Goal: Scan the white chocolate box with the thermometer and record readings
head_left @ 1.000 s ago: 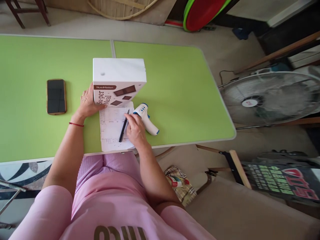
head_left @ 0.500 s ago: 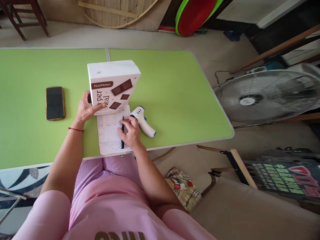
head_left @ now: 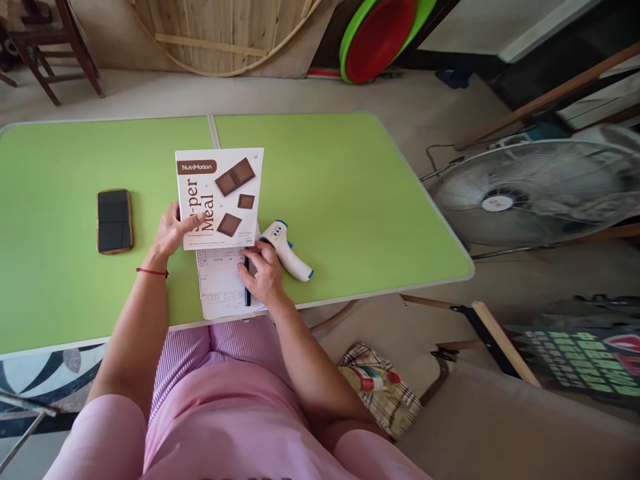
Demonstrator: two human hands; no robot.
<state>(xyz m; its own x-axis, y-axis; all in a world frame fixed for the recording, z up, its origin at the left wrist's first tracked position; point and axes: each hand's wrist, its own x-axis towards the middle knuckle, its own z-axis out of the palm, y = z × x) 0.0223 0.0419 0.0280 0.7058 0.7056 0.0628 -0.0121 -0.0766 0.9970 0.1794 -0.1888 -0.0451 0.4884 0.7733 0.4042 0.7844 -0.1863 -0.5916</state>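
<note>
My left hand (head_left: 173,230) grips the left edge of a white "Super Meal" box (head_left: 220,197), its printed front tipped back to face me on the green table (head_left: 350,193). The box's lower edge overlaps a printed paper sheet (head_left: 220,287). My right hand (head_left: 264,270) rests on that sheet, fingers closed around a black pen (head_left: 247,283) that lies along the paper. Just right of this hand lies a white and blue infrared thermometer (head_left: 290,250).
A dark phone (head_left: 115,221) in a brown case lies on the table to the left. A floor fan (head_left: 530,193) stands at the right. A plaid bag (head_left: 380,387) sits on the floor by my leg. A wooden chair (head_left: 55,47) stands far left.
The box has tilted back from upright so its front faces up at me. My right hand lowered the pen from a slant to lie along the paper.
</note>
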